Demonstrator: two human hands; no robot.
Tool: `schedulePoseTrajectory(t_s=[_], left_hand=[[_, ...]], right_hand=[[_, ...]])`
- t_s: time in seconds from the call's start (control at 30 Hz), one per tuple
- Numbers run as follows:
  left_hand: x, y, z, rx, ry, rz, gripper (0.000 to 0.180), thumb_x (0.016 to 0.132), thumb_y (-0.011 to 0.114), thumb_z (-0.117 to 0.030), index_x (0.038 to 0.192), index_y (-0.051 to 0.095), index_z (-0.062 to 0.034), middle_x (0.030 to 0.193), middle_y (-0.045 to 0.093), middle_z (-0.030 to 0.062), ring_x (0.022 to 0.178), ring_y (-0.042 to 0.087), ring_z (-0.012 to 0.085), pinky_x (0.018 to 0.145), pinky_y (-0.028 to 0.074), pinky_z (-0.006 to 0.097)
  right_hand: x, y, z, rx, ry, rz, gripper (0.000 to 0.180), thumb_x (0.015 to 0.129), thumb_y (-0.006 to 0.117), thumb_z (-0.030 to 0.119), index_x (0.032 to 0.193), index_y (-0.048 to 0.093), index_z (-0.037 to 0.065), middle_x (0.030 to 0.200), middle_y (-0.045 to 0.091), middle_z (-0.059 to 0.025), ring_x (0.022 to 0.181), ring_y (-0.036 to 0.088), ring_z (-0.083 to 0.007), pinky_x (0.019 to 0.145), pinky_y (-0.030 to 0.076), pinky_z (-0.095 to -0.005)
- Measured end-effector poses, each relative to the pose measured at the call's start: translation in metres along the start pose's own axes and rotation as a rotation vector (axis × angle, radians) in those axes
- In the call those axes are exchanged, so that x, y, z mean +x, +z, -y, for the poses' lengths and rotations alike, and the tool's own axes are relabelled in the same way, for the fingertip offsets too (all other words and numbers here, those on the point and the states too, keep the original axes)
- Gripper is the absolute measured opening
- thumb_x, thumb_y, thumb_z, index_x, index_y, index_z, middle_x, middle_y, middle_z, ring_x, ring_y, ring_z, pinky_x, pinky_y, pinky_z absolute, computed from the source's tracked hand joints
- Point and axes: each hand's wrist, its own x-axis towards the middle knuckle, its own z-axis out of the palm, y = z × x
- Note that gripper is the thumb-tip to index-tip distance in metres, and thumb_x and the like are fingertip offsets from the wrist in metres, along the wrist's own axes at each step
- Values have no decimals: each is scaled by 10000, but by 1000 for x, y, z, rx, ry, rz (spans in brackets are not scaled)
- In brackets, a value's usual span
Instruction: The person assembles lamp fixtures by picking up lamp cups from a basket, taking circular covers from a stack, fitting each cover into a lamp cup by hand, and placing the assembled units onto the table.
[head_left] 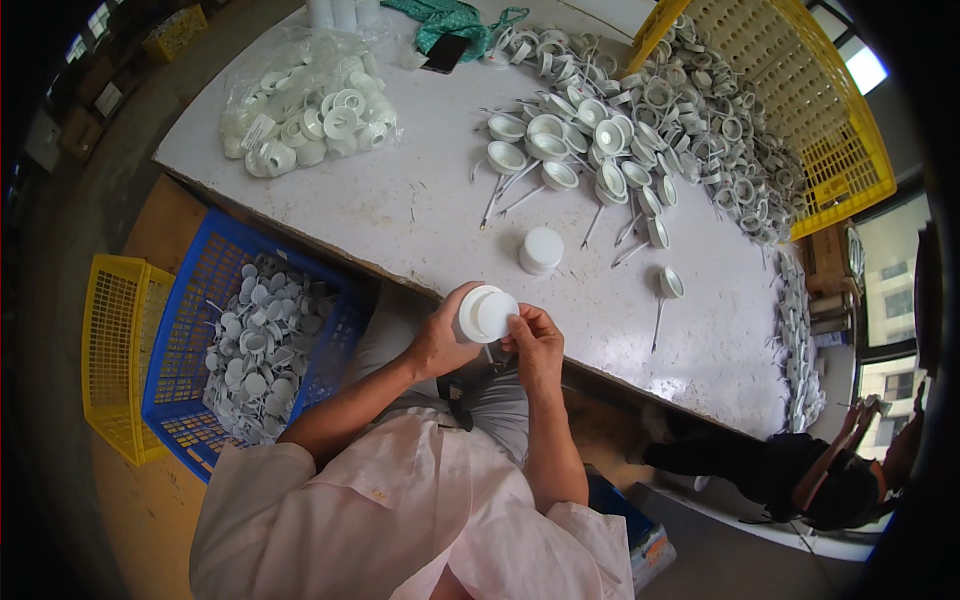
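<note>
Over my lap at the table's front edge, my left hand [442, 338] is closed around a white round cup-shaped housing [467, 318]. My right hand [537, 348] pinches a thin white disc [499, 314] by its edge, held over the housing's mouth and covering part of it. Whether the two touch cannot be made out. A short wire seems to hang below the housing, mostly hidden by my fingers. Just beyond my hands, a short stack of white discs [541, 248] stands on the table. To its right lies a single white housing with a wire lead [671, 283].
A heap of wired white housings [610, 140] spreads from a tipped yellow crate [835, 110]. A clear bag of white rings [315, 115], a phone [446, 54] and green cloth [440, 18] lie farther back. At left, a blue basket [185, 330] holds capped pieces. Another person [790, 470] is at right.
</note>
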Motion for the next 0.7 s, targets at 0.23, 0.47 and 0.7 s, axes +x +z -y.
schedulePoseTrajectory(t_s=[0.23,0.47,0.7], left_hand=[[-2,1,-7,-164,5,69,646,796,666,-127,1346,350,-2,1203,521,159,1125,513,222,945,431,328],[-2,4,-2,-131,-71,-14,525,840,592,-162,1306,404,-8,1155,552,171,1055,553,237,907,441,345],[-4,5,-3,-96,-56,-38,490,843,571,-138,1290,419,-8,1150,554,173,1048,558,240,901,443,340]], right_hand=[[-2,5,-1,-90,17,-21,160,842,659,49,982,592,9,761,560,7,615,536,-61,550,472,-191],[-1,9,-6,-107,-27,-17,223,798,684,86,967,568,-2,732,580,-22,578,529,-75,514,430,-208],[0,8,-10,-92,-9,7,226,796,684,88,954,552,-6,764,579,-34,593,538,-85,525,442,-205]])
